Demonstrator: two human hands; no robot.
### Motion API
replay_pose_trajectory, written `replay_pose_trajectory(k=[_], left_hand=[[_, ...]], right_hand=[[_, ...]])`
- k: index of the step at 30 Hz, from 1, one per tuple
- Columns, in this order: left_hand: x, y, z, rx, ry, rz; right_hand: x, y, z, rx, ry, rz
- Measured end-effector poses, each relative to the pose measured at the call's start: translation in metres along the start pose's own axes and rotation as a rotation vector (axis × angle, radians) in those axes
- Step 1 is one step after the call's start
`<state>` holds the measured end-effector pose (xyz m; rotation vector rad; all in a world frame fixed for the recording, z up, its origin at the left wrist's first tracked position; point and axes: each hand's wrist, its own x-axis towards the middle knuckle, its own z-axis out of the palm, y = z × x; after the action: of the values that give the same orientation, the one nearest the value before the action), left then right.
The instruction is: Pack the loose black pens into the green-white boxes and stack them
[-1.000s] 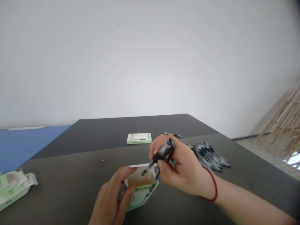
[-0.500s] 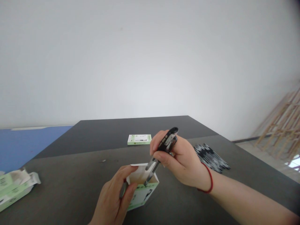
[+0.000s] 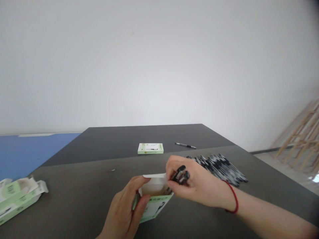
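Observation:
My left hand grips the left side of an open green-and-white pen box, thumb in front and fingers behind. The box tilts, with its mouth toward me and its white flap raised at the back. In my right hand a few black-capped clear pens are pinched together. Their lower ends reach into the right part of the box's mouth, and the caps stick out above my thumb. How deep the tips go is hidden by the box's front wall.
A pile of black pens lies right of my right hand on the dark table. One single pen lies farther back. Behind the held box rests a flat closed box. An opened green box is at the left edge.
My right hand has moved down and slightly right, lowering the pens farther into the box. The pile and the lone pen behind my right hand show more now.

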<state>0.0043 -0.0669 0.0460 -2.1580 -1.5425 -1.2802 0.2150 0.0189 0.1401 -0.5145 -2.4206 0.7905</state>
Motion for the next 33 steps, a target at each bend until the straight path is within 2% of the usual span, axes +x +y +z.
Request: replay_pose_trajectory(k=[6, 10, 13, 17, 19, 27, 30, 33], left_hand=[[0.003, 0.003, -0.002, -0.018, -0.021, -0.010], [0.001, 0.002, -0.001, -0.005, -0.026, -0.006], [0.000, 0.001, 0.000, 0.008, -0.036, -0.009], [0.001, 0.001, 0.001, 0.010, -0.027, -0.015], [0.003, 0.002, 0.000, -0.006, -0.024, -0.035], [0.004, 0.003, -0.001, -0.045, -0.036, -0.049], [0.003, 0.003, -0.001, -0.045, -0.047, -0.060], [0.002, 0.003, -0.001, -0.021, -0.039, -0.042]], right_hand=[[-0.011, 0.001, 0.008, 0.020, 0.020, 0.051], [-0.012, 0.000, 0.011, 0.001, 0.013, 0.137], [-0.009, 0.002, 0.013, -0.139, 0.004, 0.102], [-0.006, -0.003, 0.010, -0.410, -0.128, 0.044], [-0.005, -0.008, 0.006, -0.473, -0.182, 0.050], [-0.006, -0.011, 0.002, -0.445, -0.204, 0.087], [-0.004, -0.007, 0.004, -0.428, -0.177, 0.075], [0.000, -0.005, 0.001, -0.339, -0.106, 0.141]])
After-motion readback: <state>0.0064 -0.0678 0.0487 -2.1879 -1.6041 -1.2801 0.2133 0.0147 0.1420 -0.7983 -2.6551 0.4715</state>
